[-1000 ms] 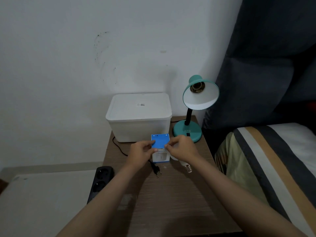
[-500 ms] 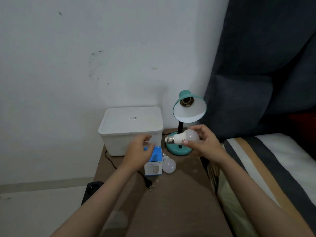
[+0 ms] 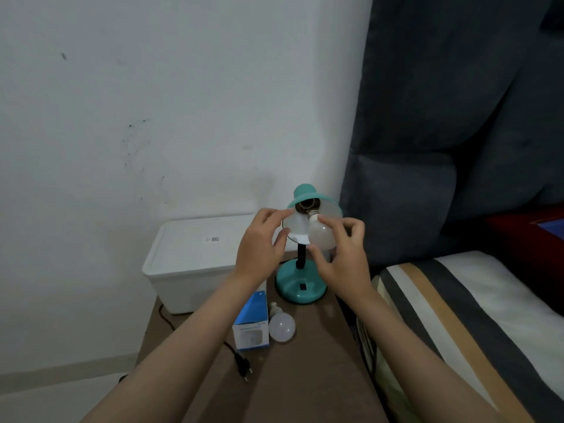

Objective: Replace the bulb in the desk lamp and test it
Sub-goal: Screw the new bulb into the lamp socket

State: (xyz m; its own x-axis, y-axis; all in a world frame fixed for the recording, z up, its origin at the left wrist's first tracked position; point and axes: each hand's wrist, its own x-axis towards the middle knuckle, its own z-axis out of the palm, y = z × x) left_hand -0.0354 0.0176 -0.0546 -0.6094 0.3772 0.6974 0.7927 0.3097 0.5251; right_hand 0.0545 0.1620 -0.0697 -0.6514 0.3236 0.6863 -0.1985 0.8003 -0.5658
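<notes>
On the table, a white bin sat at the back left corner. In front of it, near the middle, a blue box stood with one loose bulb touching its right side, and an unplugged plug lay just nearer the front edge. The lamp stood at the back right corner.

The left hand pinched the left rim of the shade, steadying it. The right hand gripped the new bulb by its globe with the fingers curled round it, the metal base pointing up at the socket and just at its mouth; whether the thread had caught, I could not tell.

To do this step well, I judged the bulb's base should line up straight with the socket before any turn, since it looked tilted a little and could cross-thread. The left hand should hold the shade firm, because the neck may flex. Turn gently clockwise, stopping at first snug resistance. The plug lying free made this safe.

Counted: two bulbs, one box, one lamp, one bin, one plug, two hands
</notes>
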